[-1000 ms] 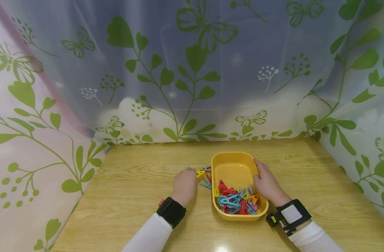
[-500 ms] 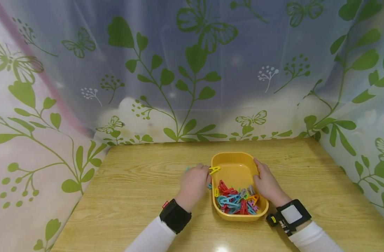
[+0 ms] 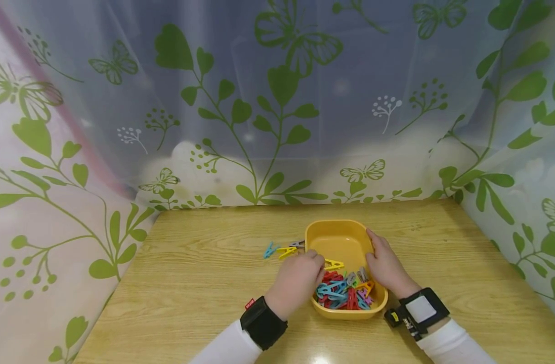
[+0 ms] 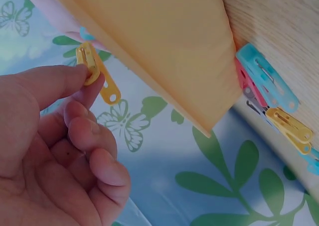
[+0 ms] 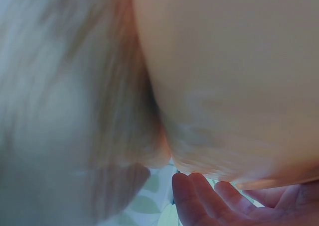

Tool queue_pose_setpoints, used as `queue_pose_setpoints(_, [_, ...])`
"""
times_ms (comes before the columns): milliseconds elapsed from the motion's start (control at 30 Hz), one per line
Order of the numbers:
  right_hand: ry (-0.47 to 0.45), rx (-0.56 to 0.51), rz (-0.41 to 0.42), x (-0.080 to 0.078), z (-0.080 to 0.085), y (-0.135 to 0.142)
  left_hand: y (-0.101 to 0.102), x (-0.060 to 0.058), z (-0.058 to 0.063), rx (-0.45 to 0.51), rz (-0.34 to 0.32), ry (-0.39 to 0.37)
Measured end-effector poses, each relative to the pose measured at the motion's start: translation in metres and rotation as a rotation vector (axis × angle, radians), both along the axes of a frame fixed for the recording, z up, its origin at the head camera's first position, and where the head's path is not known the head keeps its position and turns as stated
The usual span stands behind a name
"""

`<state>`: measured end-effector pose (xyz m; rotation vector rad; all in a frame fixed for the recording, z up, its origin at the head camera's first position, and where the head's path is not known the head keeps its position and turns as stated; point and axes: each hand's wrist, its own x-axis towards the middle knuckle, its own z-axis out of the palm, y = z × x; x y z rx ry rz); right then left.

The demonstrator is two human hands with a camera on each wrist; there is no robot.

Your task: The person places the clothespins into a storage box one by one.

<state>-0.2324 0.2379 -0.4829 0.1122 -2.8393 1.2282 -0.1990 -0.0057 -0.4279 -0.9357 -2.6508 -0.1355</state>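
My left hand reaches over the left rim of a yellow plastic tub. Between thumb and forefinger it pinches a yellow clothespin, its free end pointing right. The left wrist view shows that clothespin at the fingertips, the other fingers curled below. My right hand grips the tub's right rim, thumb over the edge and fingers along the outer wall. Red, blue, grey, orange and purple clothespins are heaped in the tub's near half.
On the wooden table, left of the tub, lie a blue clothespin, a yellow one and a grey one. The left wrist view also shows a red clothespin there. A leaf-patterned curtain hangs behind the table.
My left hand has picked up a yellow clothespin from the table and carried it right, over the rim, into the tub's space. The right hand and tub stay put.
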Motion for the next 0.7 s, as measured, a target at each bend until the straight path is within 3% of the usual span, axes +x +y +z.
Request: queue_pose_setpoints(700, [-0.013, 0.001, 0.002, 0.0013, 0.0036, -0.0007, 0.0019, 0.0009, -0.0098, -0.045, -0.047, -0.085])
